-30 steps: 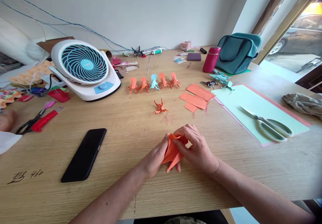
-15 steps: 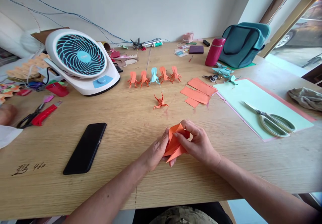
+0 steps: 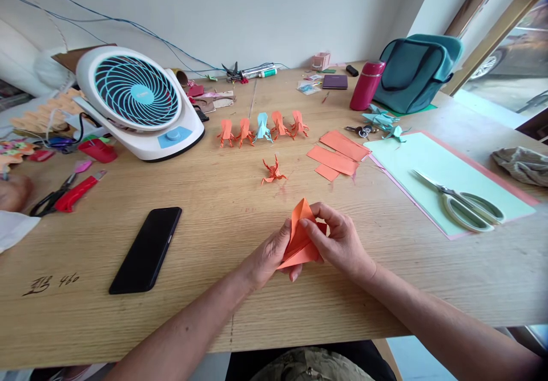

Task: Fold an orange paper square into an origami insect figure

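Both hands grip a folded piece of orange origami paper above the table's near edge. My left hand holds its left side, thumb on top and fingers underneath. My right hand pinches the right side, with the thumb pressed on the upper flap. One pointed flap rises at the top. Beyond the hands stands a small orange origami figure with thin legs. Behind it, several orange origami figures line up with a light-blue one among them.
Cut orange paper strips lie right of centre. Scissors rest on pale green sheets. To the left are a phone, a fan and a red utility knife. Another person's hand shows at the left edge.
The orange paper has been turned and refolded between my hands: its top flap now stands as a tall point, and the lower flap points more to the left. Both hands keep hold.
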Available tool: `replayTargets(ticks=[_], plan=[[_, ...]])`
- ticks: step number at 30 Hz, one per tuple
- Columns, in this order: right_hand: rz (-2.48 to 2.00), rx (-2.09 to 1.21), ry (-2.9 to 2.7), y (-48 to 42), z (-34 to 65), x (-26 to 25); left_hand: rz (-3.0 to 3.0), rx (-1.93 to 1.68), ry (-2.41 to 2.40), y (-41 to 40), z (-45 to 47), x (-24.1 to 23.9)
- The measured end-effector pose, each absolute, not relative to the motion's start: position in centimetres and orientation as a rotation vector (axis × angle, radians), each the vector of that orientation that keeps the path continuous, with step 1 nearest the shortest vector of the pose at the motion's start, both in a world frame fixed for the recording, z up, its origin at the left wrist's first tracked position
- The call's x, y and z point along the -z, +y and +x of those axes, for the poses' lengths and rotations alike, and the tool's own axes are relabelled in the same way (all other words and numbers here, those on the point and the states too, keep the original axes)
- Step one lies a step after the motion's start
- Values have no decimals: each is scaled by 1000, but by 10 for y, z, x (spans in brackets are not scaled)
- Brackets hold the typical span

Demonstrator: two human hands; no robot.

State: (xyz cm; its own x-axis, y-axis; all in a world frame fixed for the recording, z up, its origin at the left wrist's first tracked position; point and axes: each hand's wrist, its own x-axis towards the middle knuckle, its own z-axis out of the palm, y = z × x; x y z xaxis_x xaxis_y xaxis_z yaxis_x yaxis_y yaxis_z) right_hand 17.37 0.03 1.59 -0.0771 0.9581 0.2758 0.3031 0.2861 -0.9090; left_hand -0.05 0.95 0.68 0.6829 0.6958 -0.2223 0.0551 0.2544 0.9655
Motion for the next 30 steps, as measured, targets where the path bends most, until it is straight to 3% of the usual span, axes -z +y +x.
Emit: replayTargets(ticks=[17, 30], plan=[[-952, -663, -1722, 6, 177, -13, 1376, -670, 659, 17, -1, -19], [-853, -810, -1687, 7, 178, -14, 1402, -609, 603, 25, -10, -14]])
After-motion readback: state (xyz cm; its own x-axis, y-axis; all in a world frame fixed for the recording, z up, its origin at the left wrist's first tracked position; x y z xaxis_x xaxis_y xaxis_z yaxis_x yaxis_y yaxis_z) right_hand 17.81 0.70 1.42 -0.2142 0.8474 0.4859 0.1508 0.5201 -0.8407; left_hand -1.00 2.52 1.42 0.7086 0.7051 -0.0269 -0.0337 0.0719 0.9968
